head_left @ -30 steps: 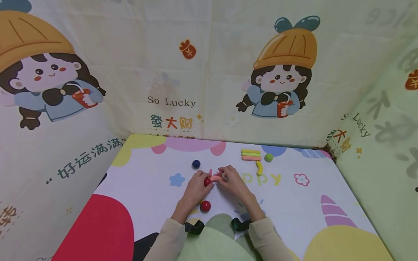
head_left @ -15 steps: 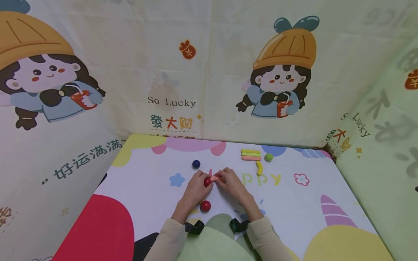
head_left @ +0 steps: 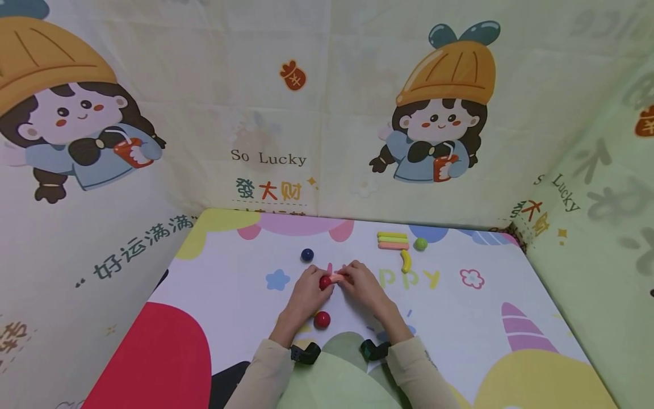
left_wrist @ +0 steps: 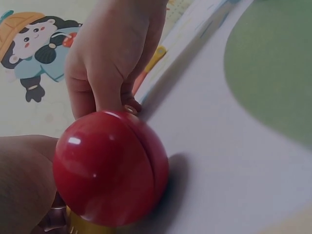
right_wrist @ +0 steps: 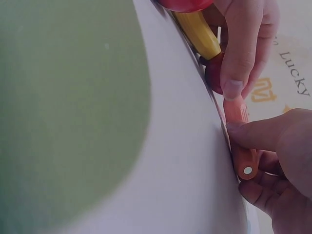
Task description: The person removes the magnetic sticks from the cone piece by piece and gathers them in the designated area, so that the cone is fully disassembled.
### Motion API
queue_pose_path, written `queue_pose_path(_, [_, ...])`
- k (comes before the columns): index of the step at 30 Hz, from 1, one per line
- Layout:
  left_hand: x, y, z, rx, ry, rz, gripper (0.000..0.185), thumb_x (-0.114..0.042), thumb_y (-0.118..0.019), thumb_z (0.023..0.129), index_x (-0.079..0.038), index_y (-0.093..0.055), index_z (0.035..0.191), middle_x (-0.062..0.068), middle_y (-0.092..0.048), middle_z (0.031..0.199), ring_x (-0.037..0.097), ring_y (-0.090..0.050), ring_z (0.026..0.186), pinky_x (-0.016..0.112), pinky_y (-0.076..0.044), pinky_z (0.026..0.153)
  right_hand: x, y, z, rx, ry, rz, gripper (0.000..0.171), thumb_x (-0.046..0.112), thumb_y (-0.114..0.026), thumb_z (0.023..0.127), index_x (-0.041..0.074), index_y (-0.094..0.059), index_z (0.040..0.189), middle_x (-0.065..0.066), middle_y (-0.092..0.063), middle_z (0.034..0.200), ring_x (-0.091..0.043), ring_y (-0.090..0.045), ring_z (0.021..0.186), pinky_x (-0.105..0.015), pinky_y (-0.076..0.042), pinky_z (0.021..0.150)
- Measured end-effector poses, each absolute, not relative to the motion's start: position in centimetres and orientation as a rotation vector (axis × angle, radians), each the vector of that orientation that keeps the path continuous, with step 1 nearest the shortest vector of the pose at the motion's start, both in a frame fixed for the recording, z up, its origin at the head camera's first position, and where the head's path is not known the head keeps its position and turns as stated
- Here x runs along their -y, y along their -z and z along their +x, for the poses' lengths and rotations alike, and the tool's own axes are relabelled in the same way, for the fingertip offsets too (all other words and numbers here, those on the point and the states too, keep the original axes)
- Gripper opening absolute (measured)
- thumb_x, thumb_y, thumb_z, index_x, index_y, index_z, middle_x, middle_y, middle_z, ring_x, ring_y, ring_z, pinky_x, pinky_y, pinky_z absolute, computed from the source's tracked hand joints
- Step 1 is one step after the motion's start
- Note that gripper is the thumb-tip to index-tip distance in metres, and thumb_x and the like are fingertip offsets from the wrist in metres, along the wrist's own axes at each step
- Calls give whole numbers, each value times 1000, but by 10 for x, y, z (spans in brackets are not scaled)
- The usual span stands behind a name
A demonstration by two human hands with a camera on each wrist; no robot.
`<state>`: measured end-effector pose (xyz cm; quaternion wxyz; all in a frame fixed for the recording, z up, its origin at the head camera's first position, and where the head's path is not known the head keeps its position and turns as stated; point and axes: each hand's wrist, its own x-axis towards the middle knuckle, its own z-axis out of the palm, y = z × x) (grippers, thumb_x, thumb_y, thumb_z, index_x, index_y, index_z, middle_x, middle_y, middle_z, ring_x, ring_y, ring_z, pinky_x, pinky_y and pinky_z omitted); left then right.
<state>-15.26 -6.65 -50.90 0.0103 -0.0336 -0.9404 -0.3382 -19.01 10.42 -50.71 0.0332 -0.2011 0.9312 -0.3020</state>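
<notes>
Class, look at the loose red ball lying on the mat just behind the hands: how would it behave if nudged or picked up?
The red ball looks round and glossy, so a nudge would probably send it rolling across the flat mat. Its shiny, hard-looking skin may feel slippery. It seems rigid, not squashy.

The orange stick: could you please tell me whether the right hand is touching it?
Touching. The right wrist view shows the right hand pinching the orange stick between thumb and fingers, with no gap visible.

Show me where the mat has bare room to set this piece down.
Free: the mat left of the blue ball, and right, past the pink flower print. Crowded: the stick stack, green ball, yellow curved piece, and around both hands.
</notes>
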Motion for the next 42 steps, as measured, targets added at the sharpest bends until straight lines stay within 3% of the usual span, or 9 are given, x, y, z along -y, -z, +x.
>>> queue_pose_path(19, [68,513,-153,2910,1114,-130,38,-24,-74,90,-5,-68,122,9,-61,109,17,-56,91,32,-60,83,-107,509,-191,-2865,941,-622,29,21,-77,88,8,-73,115,-1,-62,97,-12,-51,83,-30,-53,81])
queue_pose_path(36, [67,514,-155,2902,1119,-114,36,-25,-74,90,-6,-69,120,9,-61,113,19,-59,98,35,-60,89,-110,506,-193,-2846,981,-602,32,22,-75,91,8,-72,119,-4,-64,103,-14,-54,86,-32,-54,84])
queue_pose_path(42, [69,515,-156,2896,1106,-122,37,-24,-75,90,-5,-69,121,9,-61,114,20,-59,99,36,-60,89,-110,505,-195,-2844,1011,-588,30,22,-75,90,7,-73,116,-3,-64,99,-13,-53,83,-28,-53,79])
